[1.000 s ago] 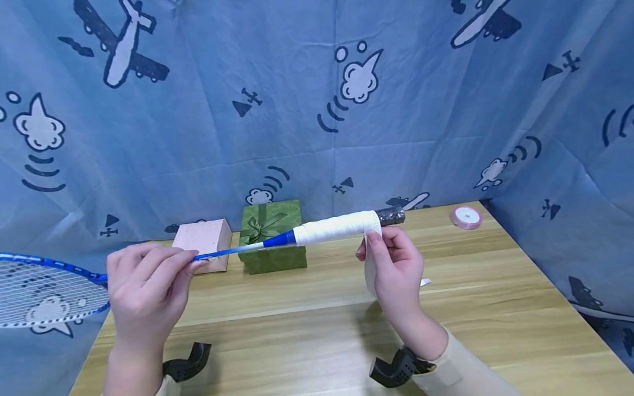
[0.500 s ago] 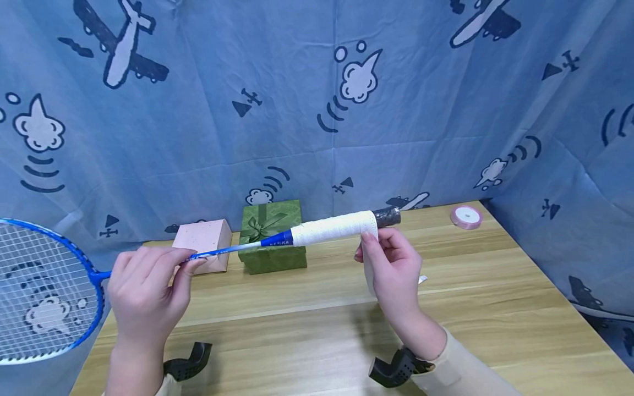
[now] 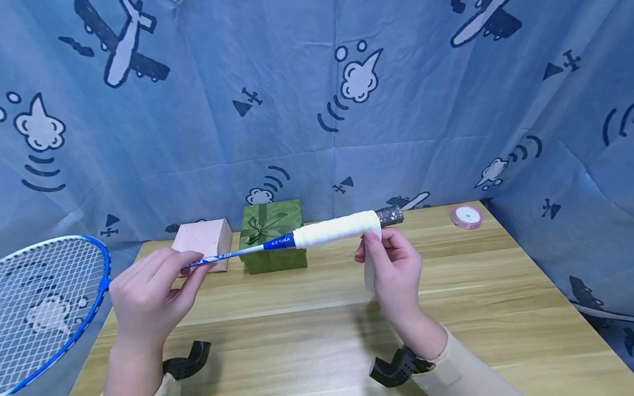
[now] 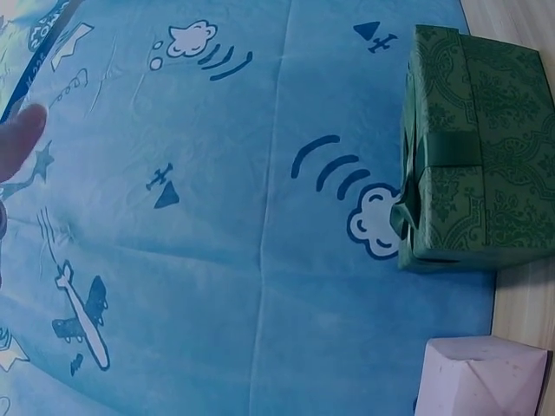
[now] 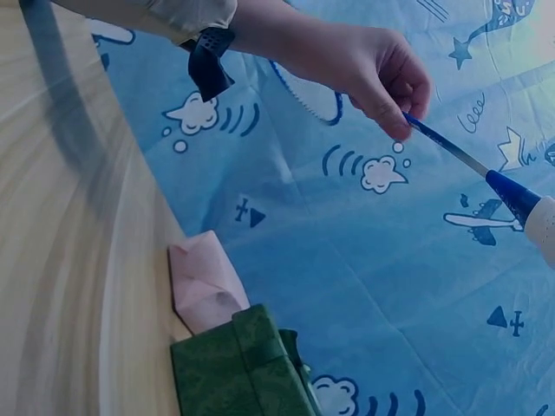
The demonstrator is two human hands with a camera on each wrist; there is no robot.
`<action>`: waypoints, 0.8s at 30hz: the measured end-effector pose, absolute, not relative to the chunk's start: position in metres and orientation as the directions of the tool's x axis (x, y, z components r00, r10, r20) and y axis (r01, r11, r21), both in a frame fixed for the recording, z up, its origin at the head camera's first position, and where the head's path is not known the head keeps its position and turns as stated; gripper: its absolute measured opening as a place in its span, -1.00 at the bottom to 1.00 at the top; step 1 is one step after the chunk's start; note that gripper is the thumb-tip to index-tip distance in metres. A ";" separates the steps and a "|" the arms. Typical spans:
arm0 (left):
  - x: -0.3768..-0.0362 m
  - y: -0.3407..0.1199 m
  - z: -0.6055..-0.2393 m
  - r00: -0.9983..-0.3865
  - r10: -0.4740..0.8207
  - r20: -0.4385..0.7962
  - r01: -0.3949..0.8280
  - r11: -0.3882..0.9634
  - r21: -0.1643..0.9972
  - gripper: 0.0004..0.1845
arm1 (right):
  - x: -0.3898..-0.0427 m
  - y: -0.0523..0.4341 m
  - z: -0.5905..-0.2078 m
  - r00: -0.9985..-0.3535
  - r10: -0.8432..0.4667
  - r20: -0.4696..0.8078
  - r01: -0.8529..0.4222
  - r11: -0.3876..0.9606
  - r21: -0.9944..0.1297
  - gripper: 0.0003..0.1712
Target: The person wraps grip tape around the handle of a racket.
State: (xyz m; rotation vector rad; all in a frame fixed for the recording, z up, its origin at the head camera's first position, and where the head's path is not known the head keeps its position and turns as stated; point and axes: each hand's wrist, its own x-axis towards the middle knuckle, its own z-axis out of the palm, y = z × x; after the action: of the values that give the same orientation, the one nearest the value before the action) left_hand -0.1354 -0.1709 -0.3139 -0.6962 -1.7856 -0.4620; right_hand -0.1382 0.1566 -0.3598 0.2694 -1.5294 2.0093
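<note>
A blue and white badminton racket [image 3: 250, 250] is held up above the table, its strung head at the left edge of the head view. My left hand [image 3: 153, 291] pinches the thin shaft between thumb and fingers. White grip tape [image 3: 332, 230] is wound around most of the handle, from the blue cone to near the butt. Only the black butt end [image 3: 390, 215] shows bare. My right hand [image 3: 396, 267] pinches the loose length of tape just below the handle, and the tape's tail hangs behind the palm. In the right wrist view the left hand [image 5: 390, 82] grips the shaft.
Behind the racket, a green gift box with a bow [image 3: 274, 258] and a pink box [image 3: 203, 236] stand at the back of the wooden table [image 3: 277, 330]. A pink ribbon roll [image 3: 466, 217] lies at the back right. A blue patterned curtain [image 3: 297, 110] hangs behind.
The racket has rolled about its shaft, its head swinging from nearly edge-on to facing the camera and the lettering on the cone coming into view. Both hands stay nearly in place.
</note>
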 end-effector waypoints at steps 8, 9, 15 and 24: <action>-0.137 -0.174 -0.318 -0.189 0.209 0.959 0.644 0.764 -0.039 -0.52 | -0.137 0.157 -0.361 -0.801 0.311 0.512 -0.578 -0.177 -0.797 -0.74; -0.137 -0.174 -0.319 -0.186 0.202 0.961 0.644 0.764 -0.036 -0.53 | -0.137 0.157 -0.361 -0.799 0.308 0.517 -0.581 -0.172 -0.796 -0.74; -0.139 -0.176 -0.322 -0.227 0.178 0.957 0.645 0.764 0.011 -0.53 | -0.136 0.156 -0.362 -0.775 0.309 0.551 -0.610 -0.136 -0.781 -0.72; -0.139 -0.176 -0.323 -0.238 0.190 0.953 0.647 0.763 0.009 -0.52 | -0.137 0.156 -0.363 -0.772 0.312 0.553 -0.613 -0.139 -0.778 -0.72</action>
State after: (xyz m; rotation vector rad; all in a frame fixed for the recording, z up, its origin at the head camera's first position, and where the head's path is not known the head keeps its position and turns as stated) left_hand -0.1395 -0.1756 -0.3225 -0.6513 -1.7946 -0.4887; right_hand -0.1374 0.1562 -0.3630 0.3443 -1.5250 1.9619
